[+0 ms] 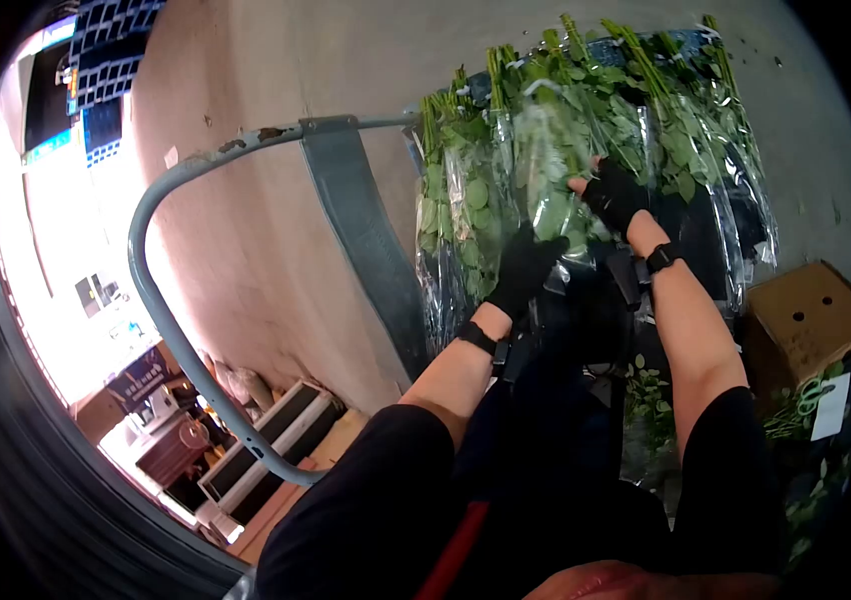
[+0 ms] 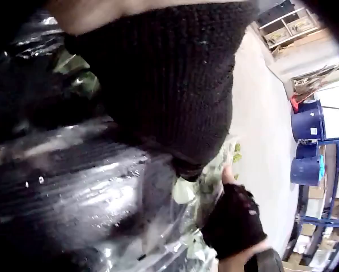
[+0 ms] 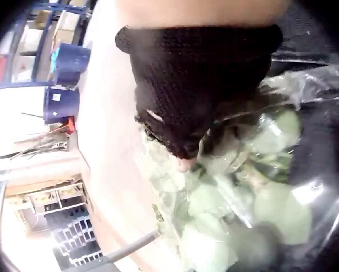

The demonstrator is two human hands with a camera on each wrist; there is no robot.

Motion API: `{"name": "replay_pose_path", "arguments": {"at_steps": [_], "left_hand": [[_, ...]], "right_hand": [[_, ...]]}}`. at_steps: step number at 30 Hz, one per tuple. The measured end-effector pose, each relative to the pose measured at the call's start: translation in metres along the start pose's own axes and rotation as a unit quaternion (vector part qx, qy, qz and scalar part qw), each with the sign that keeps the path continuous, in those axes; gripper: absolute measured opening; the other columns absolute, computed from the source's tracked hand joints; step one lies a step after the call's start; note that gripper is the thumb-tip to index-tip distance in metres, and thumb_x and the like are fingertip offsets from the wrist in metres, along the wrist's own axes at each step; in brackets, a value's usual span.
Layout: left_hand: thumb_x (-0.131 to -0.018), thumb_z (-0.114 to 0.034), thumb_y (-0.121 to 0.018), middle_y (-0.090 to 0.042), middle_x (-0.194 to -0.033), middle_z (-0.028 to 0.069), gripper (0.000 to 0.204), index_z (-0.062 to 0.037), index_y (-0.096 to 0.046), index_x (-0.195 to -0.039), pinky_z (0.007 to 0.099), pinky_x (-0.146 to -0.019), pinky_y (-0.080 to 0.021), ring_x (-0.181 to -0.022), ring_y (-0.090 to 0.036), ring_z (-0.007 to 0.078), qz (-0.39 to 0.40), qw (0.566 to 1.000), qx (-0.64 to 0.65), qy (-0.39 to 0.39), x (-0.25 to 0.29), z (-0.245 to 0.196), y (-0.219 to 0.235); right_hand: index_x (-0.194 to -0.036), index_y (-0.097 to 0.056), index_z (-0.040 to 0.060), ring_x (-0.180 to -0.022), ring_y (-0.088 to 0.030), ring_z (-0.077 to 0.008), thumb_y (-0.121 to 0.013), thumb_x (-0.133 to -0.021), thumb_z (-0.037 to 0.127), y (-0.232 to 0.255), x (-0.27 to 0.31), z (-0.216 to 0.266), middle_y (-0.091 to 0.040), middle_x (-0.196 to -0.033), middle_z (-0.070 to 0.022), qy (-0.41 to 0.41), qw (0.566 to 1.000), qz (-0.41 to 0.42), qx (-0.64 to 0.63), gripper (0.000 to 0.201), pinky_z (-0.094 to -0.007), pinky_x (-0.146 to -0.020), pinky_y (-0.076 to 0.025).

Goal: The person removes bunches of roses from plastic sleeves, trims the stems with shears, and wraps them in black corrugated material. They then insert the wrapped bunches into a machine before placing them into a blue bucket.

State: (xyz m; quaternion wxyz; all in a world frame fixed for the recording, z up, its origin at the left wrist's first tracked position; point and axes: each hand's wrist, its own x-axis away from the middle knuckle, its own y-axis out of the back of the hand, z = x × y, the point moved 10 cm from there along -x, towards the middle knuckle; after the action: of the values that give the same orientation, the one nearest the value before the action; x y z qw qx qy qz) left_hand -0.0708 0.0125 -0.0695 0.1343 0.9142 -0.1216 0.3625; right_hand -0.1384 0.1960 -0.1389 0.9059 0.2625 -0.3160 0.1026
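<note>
Clear plastic sleeves hold leafy green stems, lying side by side with their cut ends away from me. A middle wrapped bunch (image 1: 551, 165) lies over the others, a pale tie near its stem ends. My left hand (image 1: 529, 272), in a black fingerless glove, grips the near left part of this bunch; its fingertips are mostly hidden. On the right side, my gloved right hand (image 1: 614, 195) holds the sleeve with thumb and fingers. Leaves (image 3: 209, 238) press against the clear plastic beneath it in the right wrist view. Shiny dark wrapping (image 2: 73, 192) spreads below the left hand.
A grey metal rail (image 1: 141, 235) curves up on the left, with a flat grey bar (image 1: 361, 215) beside the bunches. An open cardboard box (image 1: 808, 315) stands at right, near green-handled scissors (image 1: 814, 395) and a white card (image 1: 831, 405). Blue buckets (image 2: 308, 122) stand farther off.
</note>
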Motion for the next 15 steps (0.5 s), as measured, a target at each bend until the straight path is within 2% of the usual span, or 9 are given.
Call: {"name": "replay_pose_path", "arguments": {"at_steps": [1,2,3,5,7,9,10,11,15], "left_hand": [[-0.077,-0.03,-0.071,-0.065,-0.103,0.0108,0.044,-0.0031,-0.059,-0.11,0.0325,-0.079,-0.048,-0.089,-0.061,0.0222,0.014,1.0,0.015,-0.02,0.015,-0.001,-0.01],[-0.075,-0.035,-0.073,-0.064,-0.104,0.0115,0.048,-0.0015,-0.06,-0.106,0.0345,-0.078,-0.049,-0.088,-0.062,0.0241,0.028,0.998,0.03,-0.041,0.026,-0.004,-0.019],[-0.076,-0.031,-0.072,-0.064,-0.101,0.0122,0.045,-0.0001,-0.059,-0.107,0.0342,-0.079,-0.048,-0.089,-0.061,0.0235,-0.025,0.992,-0.043,-0.116,-0.029,-0.019,0.033],[-0.079,-0.022,-0.069,-0.063,-0.097,0.0137,0.04,0.0027,-0.058,-0.107,0.0337,-0.08,-0.046,-0.091,-0.059,0.0222,-0.094,0.964,-0.179,-0.173,-0.033,-0.032,0.076],[-0.077,-0.035,-0.07,-0.061,-0.101,0.0175,0.055,0.0007,-0.053,-0.116,0.0375,-0.083,-0.045,-0.095,-0.058,0.031,-0.357,0.828,-0.367,-0.228,-0.019,-0.065,0.129],[-0.07,-0.046,-0.072,-0.057,-0.111,0.0223,0.078,0.0,-0.043,-0.126,0.0424,-0.087,-0.044,-0.104,-0.054,0.0381,-0.361,0.785,-0.499,-0.071,-0.047,-0.047,0.156],[-0.063,-0.049,-0.076,-0.056,-0.116,0.0238,0.095,-0.0001,-0.034,-0.132,0.0426,-0.088,-0.043,-0.107,-0.053,0.0384,-0.332,0.796,-0.505,0.023,-0.063,-0.018,0.165],[-0.062,-0.044,-0.076,-0.055,-0.118,0.0247,0.094,-0.0004,-0.032,-0.133,0.0418,-0.089,-0.044,-0.108,-0.054,0.0388,-0.22,0.904,-0.357,0.081,-0.082,0.023,0.168],[-0.063,-0.036,-0.072,-0.058,-0.109,0.025,0.08,-0.0014,-0.039,-0.128,0.0447,-0.085,-0.045,-0.102,-0.057,0.0387,-0.197,0.919,-0.337,0.055,-0.084,0.015,0.166]], "right_hand": [[-0.133,-0.041,-0.0028,-0.122,-0.045,-0.037,-0.069,-0.073,0.05,0.002,0.009,-0.01,-0.046,-0.134,-0.022,-0.016,1.0,0.01,-0.018,0.084,-0.0369,-0.099,-0.038],[-0.119,-0.052,-0.0048,-0.107,-0.056,-0.0338,-0.069,-0.073,0.05,0.011,0.022,-0.011,-0.059,-0.113,-0.024,0.016,1.0,-0.01,0.001,0.074,-0.0386,-0.09,-0.043],[-0.097,-0.06,-0.0054,-0.083,-0.062,-0.0291,-0.069,-0.073,0.051,0.008,-0.031,0.036,-0.063,-0.083,-0.0214,0.045,0.998,0.035,0.007,0.062,-0.0394,-0.074,-0.046],[-0.076,-0.058,-0.0045,-0.06,-0.055,-0.0253,-0.07,-0.074,0.049,0.016,-0.008,0.041,-0.056,-0.061,-0.0158,0.075,0.995,0.013,-0.061,0.055,-0.0387,-0.06,-0.042],[-0.068,-0.055,-0.0027,-0.053,-0.045,-0.0194,-0.071,-0.077,0.043,0.018,0.006,0.027,-0.05,-0.055,-0.0105,0.056,0.996,-0.008,-0.075,0.049,-0.0348,-0.053,-0.038],[-0.065,-0.054,-0.002,-0.051,-0.041,-0.0162,-0.07,-0.078,0.04,0.02,0.017,0.032,-0.046,-0.053,-0.0079,0.022,0.998,0.019,-0.064,0.047,-0.0335,-0.051,-0.036],[-0.062,-0.053,-0.001,-0.05,-0.038,-0.0123,-0.069,-0.08,0.038,0.023,0.02,0.035,-0.043,-0.052,-0.0053,0.068,0.991,-0.022,-0.114,0.046,-0.0325,-0.049,-0.034],[-0.061,-0.053,-0.0013,-0.05,-0.038,-0.0121,-0.069,-0.08,0.038,0.02,0.022,0.025,-0.042,-0.052,-0.005,0.051,0.986,-0.011,-0.157,0.046,-0.0326,-0.049,-0.033],[-0.063,-0.058,-0.0029,-0.049,-0.037,-0.0105,-0.07,-0.08,0.037,0.025,0.043,0.003,-0.041,-0.05,-0.0024,0.01,0.97,-0.001,-0.243,0.044,-0.0319,-0.048,-0.033]]}}
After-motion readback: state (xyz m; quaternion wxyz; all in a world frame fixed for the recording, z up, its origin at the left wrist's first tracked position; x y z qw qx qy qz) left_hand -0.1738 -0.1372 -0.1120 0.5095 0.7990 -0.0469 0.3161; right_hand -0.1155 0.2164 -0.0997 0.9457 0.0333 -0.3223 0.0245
